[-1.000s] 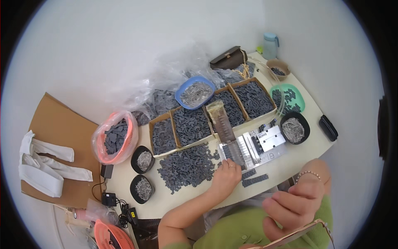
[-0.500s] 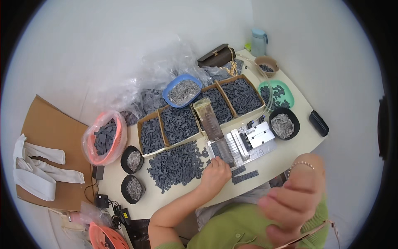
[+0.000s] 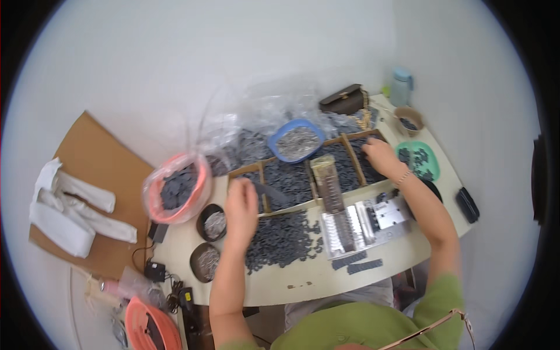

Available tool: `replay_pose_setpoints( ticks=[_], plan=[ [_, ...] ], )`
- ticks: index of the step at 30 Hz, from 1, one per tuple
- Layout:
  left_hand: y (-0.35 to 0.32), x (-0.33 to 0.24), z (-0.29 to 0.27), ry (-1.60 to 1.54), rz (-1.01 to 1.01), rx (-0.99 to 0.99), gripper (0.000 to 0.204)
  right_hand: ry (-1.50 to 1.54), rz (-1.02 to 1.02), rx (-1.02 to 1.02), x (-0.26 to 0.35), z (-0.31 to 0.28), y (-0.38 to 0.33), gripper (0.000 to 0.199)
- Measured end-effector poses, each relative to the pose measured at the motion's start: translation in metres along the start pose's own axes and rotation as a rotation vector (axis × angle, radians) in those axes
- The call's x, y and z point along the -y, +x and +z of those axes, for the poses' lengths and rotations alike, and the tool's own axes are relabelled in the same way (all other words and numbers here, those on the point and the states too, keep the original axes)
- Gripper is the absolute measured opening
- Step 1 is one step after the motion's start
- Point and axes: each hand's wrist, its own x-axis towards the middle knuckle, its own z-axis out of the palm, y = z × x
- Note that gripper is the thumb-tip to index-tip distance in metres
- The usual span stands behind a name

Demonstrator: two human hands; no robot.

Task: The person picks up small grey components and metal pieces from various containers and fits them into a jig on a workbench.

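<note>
My left hand (image 3: 241,207) is over the left end of the divided cardboard box (image 3: 294,209), slightly blurred. From its closed fingers a dark grey strip (image 3: 269,192) slants to the right above the small grey parts. My right hand (image 3: 382,158) reaches into the box's right-hand compartment, its fingers curled down at the grey parts; what they pinch, if anything, is hidden. Between the hands stands a metal fixture (image 3: 391,216) with a clear ribbed chute (image 3: 328,186) leaning up from it. Two flat grey strips (image 3: 364,266) lie in front of the fixture.
A heap of grey parts (image 3: 280,239) lies before the box. A blue tray (image 3: 296,141) of metal pins rests on its back edge. Dark bowls (image 3: 205,262) of pins and a bagged orange basket (image 3: 201,195) stand left. At right are a green tray (image 3: 433,163) and a black case (image 3: 467,204).
My left hand has left the fixture and moved left to the box, now with a grey strip. My right hand has gone from near my chest forward into the right compartment. The view has shifted.
</note>
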Motion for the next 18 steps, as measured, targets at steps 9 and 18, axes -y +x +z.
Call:
replay_pose_setpoints(
  ticks=[9, 18],
  plan=[
    [0.064, 0.156, -0.067, 0.667, 0.315, -0.422, 0.028, 0.282, 0.039, -0.046, 0.035, -0.049, -0.013, 0.009],
    [0.020, 0.100, 0.006, 0.212, 0.130, 0.685, 0.020, 0.490, -0.065, -0.090, 0.059, -0.085, -0.057, 0.016]
  ],
)
